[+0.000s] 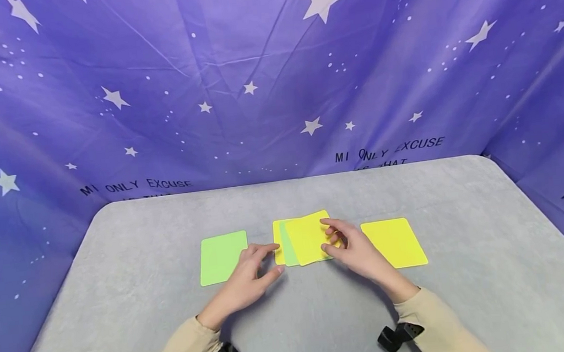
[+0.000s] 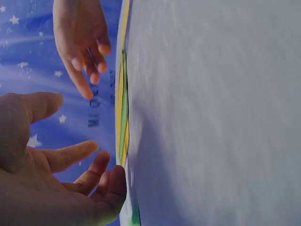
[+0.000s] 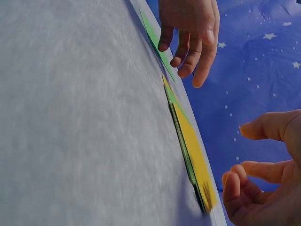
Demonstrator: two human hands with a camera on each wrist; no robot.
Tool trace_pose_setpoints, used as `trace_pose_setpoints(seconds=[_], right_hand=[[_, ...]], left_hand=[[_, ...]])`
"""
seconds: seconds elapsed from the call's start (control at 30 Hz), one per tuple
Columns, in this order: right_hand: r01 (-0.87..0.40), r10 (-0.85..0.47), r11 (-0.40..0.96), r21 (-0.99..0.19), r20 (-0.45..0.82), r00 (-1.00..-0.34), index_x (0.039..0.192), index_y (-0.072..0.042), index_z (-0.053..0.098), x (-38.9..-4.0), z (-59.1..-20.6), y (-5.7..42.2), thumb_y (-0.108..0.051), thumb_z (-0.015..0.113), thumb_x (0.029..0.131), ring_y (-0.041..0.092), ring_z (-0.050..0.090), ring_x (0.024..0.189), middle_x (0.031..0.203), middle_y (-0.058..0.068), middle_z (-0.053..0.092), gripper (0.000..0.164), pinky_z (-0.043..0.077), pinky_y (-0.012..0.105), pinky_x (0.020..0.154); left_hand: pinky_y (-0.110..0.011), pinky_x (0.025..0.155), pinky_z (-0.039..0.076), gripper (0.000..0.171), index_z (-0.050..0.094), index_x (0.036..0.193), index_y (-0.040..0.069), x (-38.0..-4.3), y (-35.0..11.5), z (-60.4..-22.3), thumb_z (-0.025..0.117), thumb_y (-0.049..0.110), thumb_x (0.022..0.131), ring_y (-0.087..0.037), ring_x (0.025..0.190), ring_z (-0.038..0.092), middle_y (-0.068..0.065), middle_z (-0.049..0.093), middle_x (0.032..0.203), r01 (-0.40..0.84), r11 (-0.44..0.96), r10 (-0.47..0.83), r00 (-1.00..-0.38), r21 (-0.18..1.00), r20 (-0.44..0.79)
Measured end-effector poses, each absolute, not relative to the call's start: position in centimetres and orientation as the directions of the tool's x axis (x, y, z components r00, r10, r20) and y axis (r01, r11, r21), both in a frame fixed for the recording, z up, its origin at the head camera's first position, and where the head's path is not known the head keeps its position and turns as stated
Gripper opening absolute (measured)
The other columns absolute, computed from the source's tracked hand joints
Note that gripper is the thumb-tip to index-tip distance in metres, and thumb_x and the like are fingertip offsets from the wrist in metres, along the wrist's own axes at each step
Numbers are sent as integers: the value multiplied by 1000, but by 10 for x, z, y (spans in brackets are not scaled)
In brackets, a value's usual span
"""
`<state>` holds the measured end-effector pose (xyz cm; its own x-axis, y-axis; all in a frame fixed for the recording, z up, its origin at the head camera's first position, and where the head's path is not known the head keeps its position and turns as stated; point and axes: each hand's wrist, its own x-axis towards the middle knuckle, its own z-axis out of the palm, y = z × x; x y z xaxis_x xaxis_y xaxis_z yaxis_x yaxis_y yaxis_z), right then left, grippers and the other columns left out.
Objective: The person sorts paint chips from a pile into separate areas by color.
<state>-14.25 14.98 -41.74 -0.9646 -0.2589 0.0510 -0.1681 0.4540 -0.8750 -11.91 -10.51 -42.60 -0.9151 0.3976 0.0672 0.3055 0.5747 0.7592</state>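
Observation:
In the head view, a loose pile of square cards lies mid-table, a yellow card (image 1: 308, 240) slanted on top and a green card (image 1: 290, 250) and another yellow edge (image 1: 278, 242) peeking out at its left. My left hand (image 1: 245, 278) is at the pile's left side, thumb and fingers apart, gripping nothing. Over the pile's right edge is my right hand (image 1: 359, 250), its fingers loosely bent and holding nothing. Both wrist views show the hands raised slightly above the pile (image 3: 190, 141), seen nearly edge-on.
A green card (image 1: 218, 253) lies flat to the left, partly behind my left hand. To the right lies a yellow card (image 1: 398, 242). Behind the grey table (image 1: 319, 328) hangs a purple curtain (image 1: 232, 47) with white stars and lettering.

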Motion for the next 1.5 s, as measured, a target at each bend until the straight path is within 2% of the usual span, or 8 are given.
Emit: trace_pose_setpoints(seconds=[0.17, 0.33, 0.47, 0.7, 0.97, 1.17, 1.5], right_hand=[[-138, -198, 517, -845, 39, -979, 135, 5, 50, -138, -419, 160, -2, 69, 85, 28, 51, 100, 115, 17, 54, 54, 46, 29, 76], [-109, -173, 543, -832, 16, -985, 139, 3, 46, -134, -421, 168, -4, 68, 86, 31, 51, 108, 124, 21, 52, 58, 47, 42, 87], [-92, -183, 542, -835, -10, -983, 142, 1, 43, -130, -421, 171, -5, 67, 87, 33, 49, 115, 130, 22, 51, 61, 45, 46, 92], [-114, -210, 519, -847, 4, -978, 143, 1, 42, -125, -422, 169, -4, 67, 87, 32, 53, 114, 130, 20, 55, 62, 45, 46, 90], [-100, -214, 482, -871, -6, -977, 144, 1, 40, -121, -424, 166, -3, 67, 87, 30, 54, 111, 129, 19, 55, 63, 47, 41, 86], [-82, -217, 457, -886, -22, -976, 145, 0, 39, -119, -423, 168, -4, 67, 88, 31, 53, 111, 130, 21, 53, 64, 46, 40, 87], [-77, -236, 440, -895, -33, -971, 146, 1, 37, -115, -422, 167, -2, 66, 88, 31, 53, 111, 133, 22, 51, 65, 47, 36, 85]], left_hand=[[-29, 71, 41, 40, 57, 127, -3, -118, -91, -427, 63, 17, 93, -20, 86, 46, -9, 53, 108, 297, 547, 447, -894, 782, 27], [-29, 70, 39, 42, 57, 127, -5, -118, -81, -428, 61, 21, 95, -19, 85, 44, -9, 55, 106, 297, 550, 464, -886, 781, 9], [-29, 69, 37, 45, 57, 129, -6, -119, -75, -429, 61, 24, 95, -19, 86, 42, -9, 55, 106, 278, 571, 455, -890, 772, -16], [-31, 69, 36, 49, 52, 131, -10, -120, -71, -428, 59, 22, 94, -20, 86, 41, -7, 53, 100, 232, 558, 436, -899, 797, -44], [-30, 71, 36, 49, 53, 130, -12, -123, -70, -430, 56, 24, 96, -20, 87, 43, -3, 52, 94, 161, 514, 388, -920, 842, -60], [-30, 72, 40, 50, 50, 131, -14, -122, -70, -430, 56, 21, 97, -17, 85, 46, -4, 55, 93, 121, 478, 348, -936, 870, -61], [-30, 72, 38, 46, 52, 129, -13, -120, -66, -429, 58, 18, 95, -18, 85, 45, -5, 55, 93, 69, 449, 302, -950, 891, -79]])
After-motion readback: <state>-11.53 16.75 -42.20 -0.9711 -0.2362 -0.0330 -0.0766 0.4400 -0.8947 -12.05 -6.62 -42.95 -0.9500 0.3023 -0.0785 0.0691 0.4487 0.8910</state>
